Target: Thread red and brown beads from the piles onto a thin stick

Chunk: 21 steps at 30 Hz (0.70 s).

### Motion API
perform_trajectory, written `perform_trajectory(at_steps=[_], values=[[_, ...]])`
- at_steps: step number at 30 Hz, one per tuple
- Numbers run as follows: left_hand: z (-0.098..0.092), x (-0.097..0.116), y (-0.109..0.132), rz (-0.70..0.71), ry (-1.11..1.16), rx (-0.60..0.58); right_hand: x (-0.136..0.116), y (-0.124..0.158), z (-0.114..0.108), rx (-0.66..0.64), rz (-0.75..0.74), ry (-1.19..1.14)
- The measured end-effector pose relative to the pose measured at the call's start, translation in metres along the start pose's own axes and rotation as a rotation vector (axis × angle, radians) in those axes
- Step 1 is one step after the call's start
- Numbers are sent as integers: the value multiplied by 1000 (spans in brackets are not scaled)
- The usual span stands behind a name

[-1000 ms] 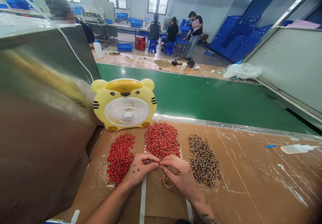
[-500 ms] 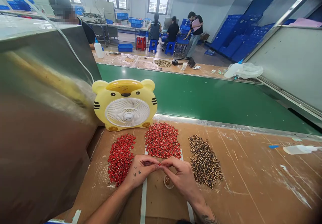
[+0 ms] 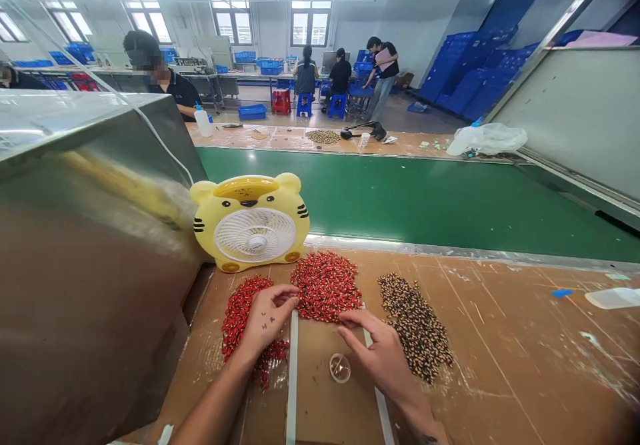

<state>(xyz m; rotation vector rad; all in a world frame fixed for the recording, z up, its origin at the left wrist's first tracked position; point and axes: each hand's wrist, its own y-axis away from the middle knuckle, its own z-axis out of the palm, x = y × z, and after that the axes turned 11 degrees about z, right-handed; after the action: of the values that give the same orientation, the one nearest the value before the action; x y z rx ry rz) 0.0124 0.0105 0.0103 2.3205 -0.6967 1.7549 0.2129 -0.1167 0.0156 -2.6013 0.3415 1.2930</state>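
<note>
My left hand [image 3: 265, 322] lies over the left heap of small red pieces [image 3: 237, 312], fingers curled together with their tips at the gap beside the middle red heap [image 3: 327, 285]. What the fingertips hold, if anything, is too small to see. My right hand [image 3: 380, 355] rests on the brown table [image 3: 500, 365] with fingers stretched out, their tips touching the near edge of the middle red heap. A heap of dark and tan pieces [image 3: 415, 325] lies just right of that hand. A small clear ring [image 3: 340, 368] sits on the table between my hands.
A yellow tiger-shaped fan [image 3: 253, 222] stands behind the heaps. A steel housing [image 3: 75, 245] walls off the left. A green conveyor belt [image 3: 425, 195] runs behind the table. A squeeze bottle [image 3: 613, 297] lies at the right. Other people sit and stand at far benches.
My hands were pinched together on a small red piece in front of the middle heap. They have parted: the left moved onto the left heap, the right opened toward the middle heap. The view tilted up.
</note>
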Motion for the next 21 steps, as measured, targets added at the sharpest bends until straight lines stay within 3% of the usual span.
perform_trajectory(at_steps=[3,7,9,13,17,21], values=[[3,-3,-17,128,-263,-61,8,3,-8,14,11,0],[10,-6,-29,213,-341,-129,13,12,-14,22,10,-10],[1,-5,-29,237,-382,-129,18,17,-18,7,34,-22],[-37,2,-20,256,-577,-132,27,22,-22,-114,121,-61],[-64,13,-6,220,-767,-432,24,19,-14,-255,158,-75],[-59,18,8,198,-886,-602,16,16,-3,-326,132,-38]])
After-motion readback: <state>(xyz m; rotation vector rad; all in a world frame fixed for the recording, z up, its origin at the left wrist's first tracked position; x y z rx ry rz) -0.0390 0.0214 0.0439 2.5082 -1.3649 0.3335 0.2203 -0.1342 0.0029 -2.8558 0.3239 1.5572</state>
